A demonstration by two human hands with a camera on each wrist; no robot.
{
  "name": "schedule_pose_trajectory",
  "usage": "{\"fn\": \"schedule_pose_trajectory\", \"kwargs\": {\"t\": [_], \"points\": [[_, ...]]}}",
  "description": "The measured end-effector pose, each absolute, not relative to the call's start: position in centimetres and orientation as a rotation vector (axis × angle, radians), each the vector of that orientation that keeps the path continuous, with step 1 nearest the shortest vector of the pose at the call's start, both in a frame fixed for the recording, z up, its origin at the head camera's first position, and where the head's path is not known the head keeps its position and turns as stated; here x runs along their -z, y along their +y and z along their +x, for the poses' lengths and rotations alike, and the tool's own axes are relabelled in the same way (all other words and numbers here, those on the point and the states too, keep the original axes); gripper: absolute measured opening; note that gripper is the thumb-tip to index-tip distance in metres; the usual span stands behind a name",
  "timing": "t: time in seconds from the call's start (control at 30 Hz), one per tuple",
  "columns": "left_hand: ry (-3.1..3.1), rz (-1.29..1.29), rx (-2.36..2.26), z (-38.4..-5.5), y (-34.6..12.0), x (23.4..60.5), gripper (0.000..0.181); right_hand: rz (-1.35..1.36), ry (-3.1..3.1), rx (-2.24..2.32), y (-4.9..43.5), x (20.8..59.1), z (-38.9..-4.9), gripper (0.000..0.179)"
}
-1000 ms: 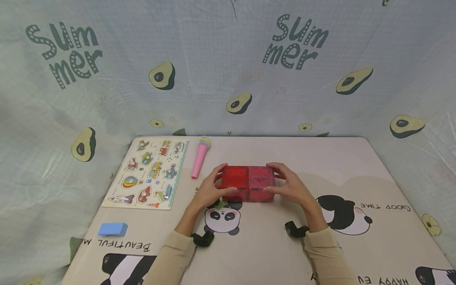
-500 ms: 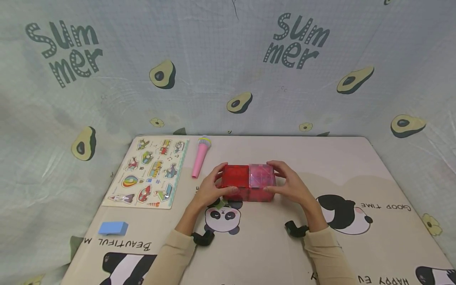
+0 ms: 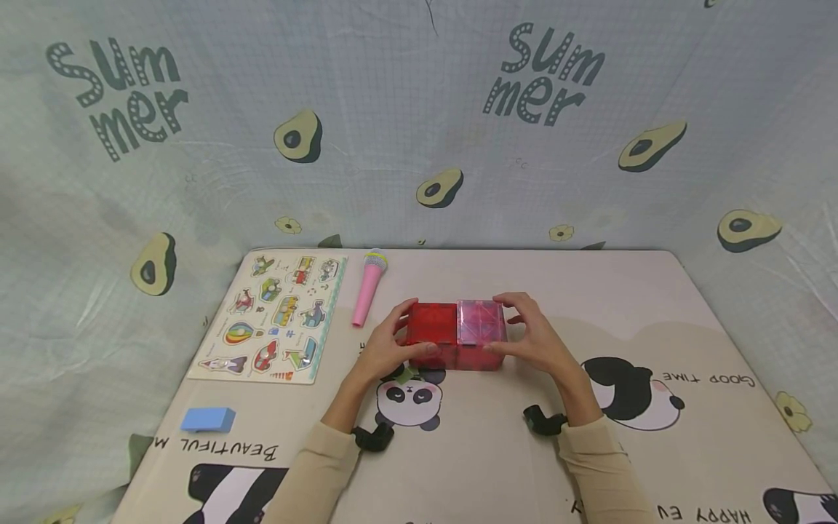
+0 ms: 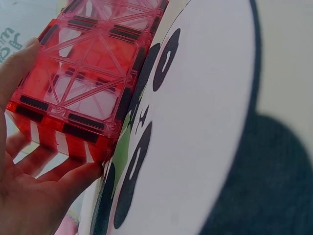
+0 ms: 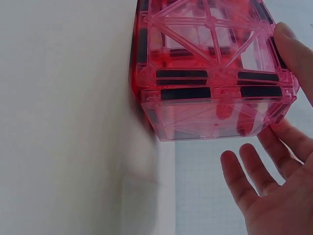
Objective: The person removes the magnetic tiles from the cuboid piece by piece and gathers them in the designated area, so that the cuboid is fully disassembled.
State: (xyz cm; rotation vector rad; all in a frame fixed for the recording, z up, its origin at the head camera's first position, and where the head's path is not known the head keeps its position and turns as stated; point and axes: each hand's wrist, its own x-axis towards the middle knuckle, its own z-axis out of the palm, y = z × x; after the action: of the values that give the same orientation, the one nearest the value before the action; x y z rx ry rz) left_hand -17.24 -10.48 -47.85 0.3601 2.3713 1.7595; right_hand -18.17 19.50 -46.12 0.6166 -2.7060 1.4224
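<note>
In the head view a block of see-through magnetic tiles lies between both hands, with a red half (image 3: 432, 322) on the left and a pink half (image 3: 482, 321) on the right. My left hand (image 3: 382, 354) grips the red half, thumb on the near face and fingers around the left end. On the pink half, my right hand (image 3: 542, 343) has its thumb at the near face and index finger at the far top corner. The right wrist view shows the other fingers (image 5: 239, 178) spread below the tiles. Dark magnet strips line the tile edges (image 4: 93, 120) in the left wrist view.
A pink toy microphone (image 3: 369, 291) lies behind the left hand. Farther left is a picture puzzle board (image 3: 268, 316), with a blue block (image 3: 208, 420) nearer the front. A printed cloth (image 3: 419, 109) hangs behind the table. Black wrist straps (image 3: 373, 438) sit on both arms.
The top of the pink half looks brighter, and its far edge stands slightly higher in view. My right index finger has risen a little. My left hand keeps its place.
</note>
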Motion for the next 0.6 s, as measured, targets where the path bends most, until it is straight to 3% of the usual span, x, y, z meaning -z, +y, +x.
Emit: {"fn": "schedule_pose_trajectory", "kwargs": {"t": [0.2,0.6], "points": [[2.331,0.334,-1.727,-15.9,-10.3,44.7,0.085,0.618,-2.712,-1.346,19.5,45.9,-18.1,0.083],[2.330,0.332,-1.722,-15.9,-10.3,44.5,0.085,0.555,-2.759,-1.403,19.4,45.5,-17.9,0.090]]}}
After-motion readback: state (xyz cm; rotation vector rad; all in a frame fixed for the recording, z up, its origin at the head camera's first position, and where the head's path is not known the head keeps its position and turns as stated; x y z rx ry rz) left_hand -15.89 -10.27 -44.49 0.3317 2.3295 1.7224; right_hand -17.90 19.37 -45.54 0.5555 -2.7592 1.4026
